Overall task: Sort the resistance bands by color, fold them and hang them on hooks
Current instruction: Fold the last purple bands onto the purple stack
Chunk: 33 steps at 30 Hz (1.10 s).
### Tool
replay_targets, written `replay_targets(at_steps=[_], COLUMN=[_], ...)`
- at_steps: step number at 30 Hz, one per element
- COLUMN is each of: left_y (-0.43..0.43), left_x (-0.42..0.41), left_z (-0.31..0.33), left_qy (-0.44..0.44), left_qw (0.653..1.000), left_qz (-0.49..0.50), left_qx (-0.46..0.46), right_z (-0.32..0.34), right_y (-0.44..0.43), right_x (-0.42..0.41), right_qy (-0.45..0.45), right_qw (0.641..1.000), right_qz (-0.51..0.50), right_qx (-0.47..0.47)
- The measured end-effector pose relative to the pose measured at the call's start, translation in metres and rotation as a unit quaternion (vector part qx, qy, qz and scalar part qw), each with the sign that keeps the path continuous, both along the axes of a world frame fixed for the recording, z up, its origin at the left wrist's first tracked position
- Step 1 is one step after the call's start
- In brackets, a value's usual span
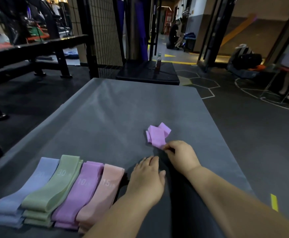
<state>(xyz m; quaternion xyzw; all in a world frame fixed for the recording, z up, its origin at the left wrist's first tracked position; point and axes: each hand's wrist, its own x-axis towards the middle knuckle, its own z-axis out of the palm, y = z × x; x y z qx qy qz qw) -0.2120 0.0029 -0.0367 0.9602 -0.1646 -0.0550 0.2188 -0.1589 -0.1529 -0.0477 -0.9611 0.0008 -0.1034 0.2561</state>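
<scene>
One wide grey desk [106, 109] carries everything, and the main risk sits at its near left, where four sorted piles lie in a row, each touching the next: the blue pile [27, 188], green pile [54, 186], purple pile [78, 191] and pink pile [100, 191]. They are packed so tightly that a nudge to one would likely shift its neighbours and mix the colours.

The left forearm crosses the near end of the pink pile, so a careless sweep of that arm could drag the top bands askew. The left hand [147, 179] rests flat on the desk just right of that pile, its fingers relaxed and holding nothing.

The right hand [183, 155] reaches further out, and its fingers [168, 149] pinch only the near corner of the loose purple band [157, 135], which lies crumpled, well apart from the piles. Pulled by that one corner, it may come up twisted and fold unevenly, or the stretchy strip may slip from so small a pinch. In this dim light its shade is close to pink, so it could land on the wrong pile. No hooks are in view.
</scene>
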Motion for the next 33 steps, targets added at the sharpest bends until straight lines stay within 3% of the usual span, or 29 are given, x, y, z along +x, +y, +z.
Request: replay_targets(at_steps=[6,12,23,28,33], left_y=[0.018,0.025,0.01,-0.001,-0.014], left_x=[-0.019,-0.046,-0.079,-0.076,-0.066], left_z=[0.012,0.015,0.018,0.019,0.014], left_qy=[-0.014,-0.01,0.006,0.001,-0.017], left_qw=[0.999,0.984,0.986,0.99,0.995], left_qz=[-0.02,-0.163,-0.159,-0.13,-0.091], left_qx=[-0.032,0.07,0.055,0.052,0.04], right_z=[0.023,0.031,0.039,0.045,0.037], right_y=[-0.003,-0.017,-0.053,-0.066,-0.07], right_x=[-0.074,-0.148,-0.207,-0.199,-0.185], right_qy=[0.085,0.178,0.199,0.217,0.122], right_qw=[0.979,0.944,0.978,0.974,0.987], right_qz=[0.032,0.045,-0.024,-0.046,-0.101], right_qx=[0.181,0.274,0.055,0.039,0.03])
